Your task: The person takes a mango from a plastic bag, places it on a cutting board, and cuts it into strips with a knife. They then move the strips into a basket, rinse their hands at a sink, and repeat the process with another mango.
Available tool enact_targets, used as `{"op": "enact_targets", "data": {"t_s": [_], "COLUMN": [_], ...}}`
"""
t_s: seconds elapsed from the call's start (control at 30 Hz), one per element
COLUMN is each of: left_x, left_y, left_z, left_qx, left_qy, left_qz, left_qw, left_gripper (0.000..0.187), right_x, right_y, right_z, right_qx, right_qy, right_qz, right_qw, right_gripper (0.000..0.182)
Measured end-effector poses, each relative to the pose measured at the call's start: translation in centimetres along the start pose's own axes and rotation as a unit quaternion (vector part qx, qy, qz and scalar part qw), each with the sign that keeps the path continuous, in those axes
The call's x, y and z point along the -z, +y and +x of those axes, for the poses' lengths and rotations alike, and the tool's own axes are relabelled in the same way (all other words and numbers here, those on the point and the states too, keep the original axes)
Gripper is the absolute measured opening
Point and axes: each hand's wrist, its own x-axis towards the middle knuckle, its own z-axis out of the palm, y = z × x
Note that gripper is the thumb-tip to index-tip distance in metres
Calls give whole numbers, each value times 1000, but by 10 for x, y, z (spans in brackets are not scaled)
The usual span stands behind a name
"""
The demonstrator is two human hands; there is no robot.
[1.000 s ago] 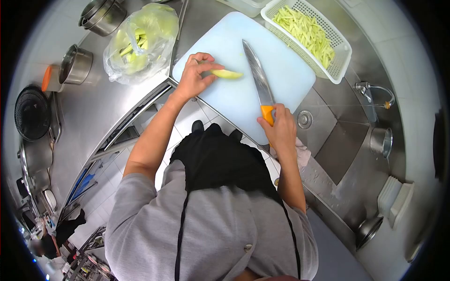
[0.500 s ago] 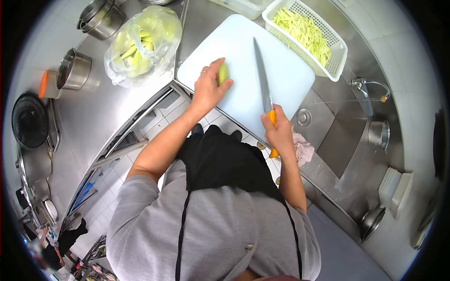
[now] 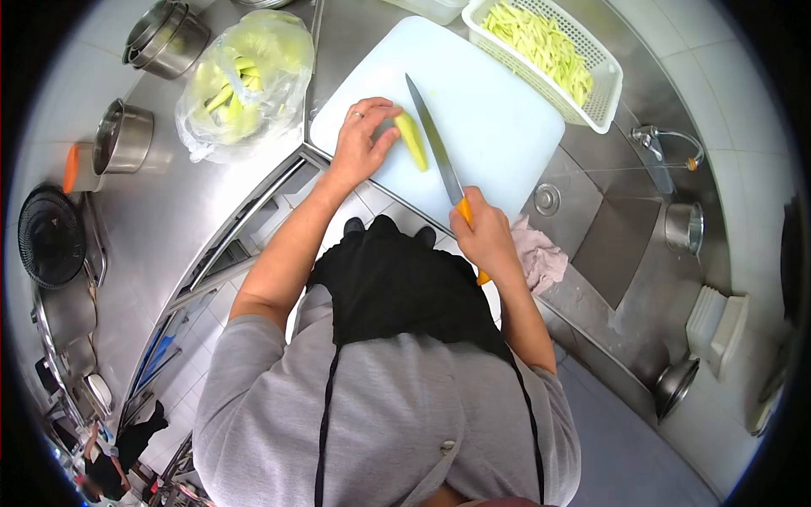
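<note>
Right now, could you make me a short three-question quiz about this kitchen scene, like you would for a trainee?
1. True or false: the right hand grips the knife by its orange handle.
2. What does the left hand steady on the white cutting board?
A. an onion
B. a yellow-green vegetable piece
C. a metal bowl
3. Fill in: the cut yellow-green strips lie in a white ____ at the board's far corner.

Key:
1. True; the blade lies along the piece.
2. B
3. basket
</note>
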Motion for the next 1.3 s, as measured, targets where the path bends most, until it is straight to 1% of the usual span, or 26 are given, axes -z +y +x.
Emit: {"op": "enact_targets", "data": {"t_s": [0.07, 0.17, 0.27, 0.37, 0.47, 0.57, 0.67, 0.77, 0.87, 0.97, 1.07, 1.3], "left_x": [3, 5, 3, 0, 0, -1, -2, -4, -4, -4, -2, -2], "left_y": [-2, -11, -1, -1, -3, -3, -5, -4, -4, -5, -1, -3], "left_z": [1, -3, 0, 5, 3, 4, 5, 4, 3, 4, 4, 6], "left_qx": [-25, -36, -4, -50, -57, -93, -107, -102, -90, -107, -102, -110], "left_qy": [-21, -15, -10, -1, -8, 0, 17, 23, 22, 18, 5, -8], "left_qz": [18, -4, -9, 36, 50, 51, 39, 36, 37, 50, 57, 54], "left_qw": [999, 999, 1000, 998, 997, 994, 993, 994, 995, 993, 993, 992], "left_gripper": [36, 33, 28, 22, 20, 19, 18, 17, 17, 18, 18, 19], "right_x": [0, -5, -5, -5, 0, 1, 0, -5, -10, -12, -12, -25], "right_y": [-4, -3, -8, -10, -32, -45, -51, -54, -60, -64, -72, -69], "right_z": [-1, 0, -5, -15, -34, -48, -57, -65, -70, -76, -80, -80], "right_qx": [-17, -21, 10, 36, 35, 47, 31, 13, -8, -8, -22, -58], "right_qy": [-21, -26, 16, 44, 46, 56, 49, 51, 53, 56, 45, 20], "right_qz": [-33, -74, -92, -141, -216, -254, -260, -270, -286, -296, -311, -328], "right_qw": [999, 997, 996, 988, 975, 964, 964, 961, 957, 954, 949, 943], "right_gripper": [29, 28, 28, 27, 26, 23, 19, 18, 18, 18, 19, 10]}}
